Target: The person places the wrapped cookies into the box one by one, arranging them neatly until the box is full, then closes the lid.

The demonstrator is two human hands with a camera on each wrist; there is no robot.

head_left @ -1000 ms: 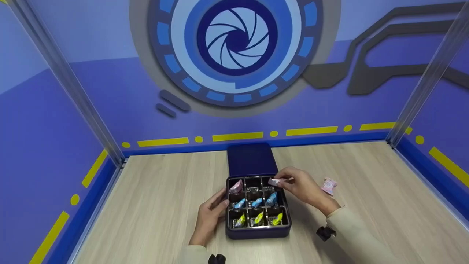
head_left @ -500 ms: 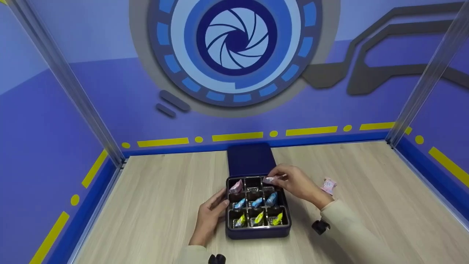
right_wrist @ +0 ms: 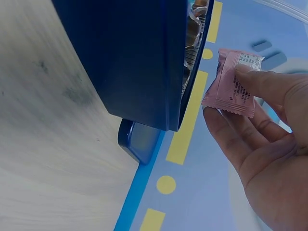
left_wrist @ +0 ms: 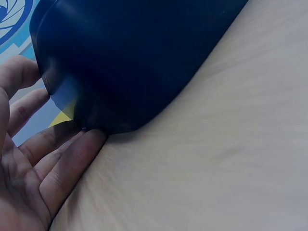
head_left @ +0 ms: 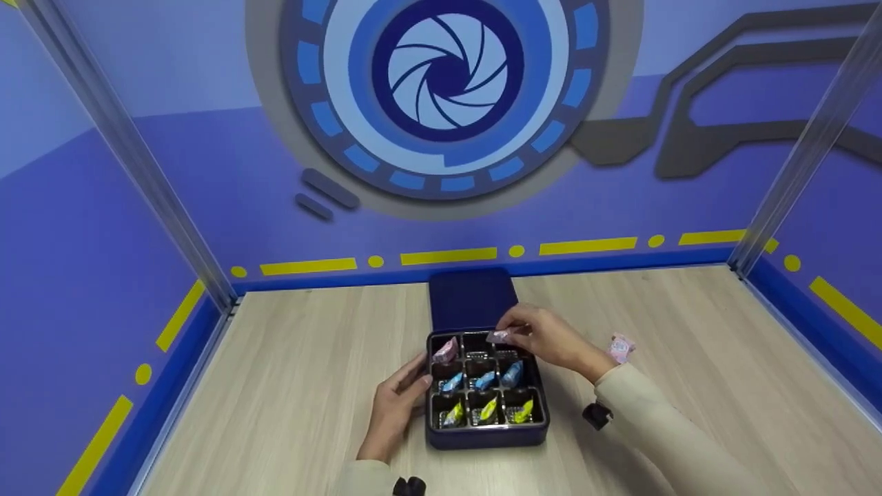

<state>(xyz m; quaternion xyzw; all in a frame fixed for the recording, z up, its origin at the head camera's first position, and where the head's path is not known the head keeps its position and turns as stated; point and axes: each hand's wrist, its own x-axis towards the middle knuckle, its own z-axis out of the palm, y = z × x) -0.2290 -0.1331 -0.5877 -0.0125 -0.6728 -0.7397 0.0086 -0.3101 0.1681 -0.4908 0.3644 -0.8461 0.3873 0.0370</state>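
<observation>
A dark blue box point(head_left: 486, 439) with a black divided tray inside sits on the table. My left hand point(head_left: 395, 408) rests against its left side, thumb at the rim; the left wrist view has fingertips point(left_wrist: 91, 142) touching the dark wall. Between thumb and fingers, my right hand point(head_left: 552, 340) pinches a pink wrapped candy point(right_wrist: 233, 82), held over the back row around the middle and right compartments. In the back left compartment lies another pink candy point(head_left: 446, 350). Blue candies point(head_left: 485, 380) fill the middle row's compartments, one each, and yellow-green candies point(head_left: 488, 411) the front row's.
The dark blue lid point(head_left: 472, 300) lies behind the box, near the back wall. One more pink candy point(head_left: 621, 347) lies on the wooden table point(head_left: 310, 358), right of my right wrist. Blue printed panels point(head_left: 193, 186) enclose the table at the back and both sides.
My right hand has moved left with the pink candy, from over the back right compartment toward the back middle one. The left hand and the box stay in place.
</observation>
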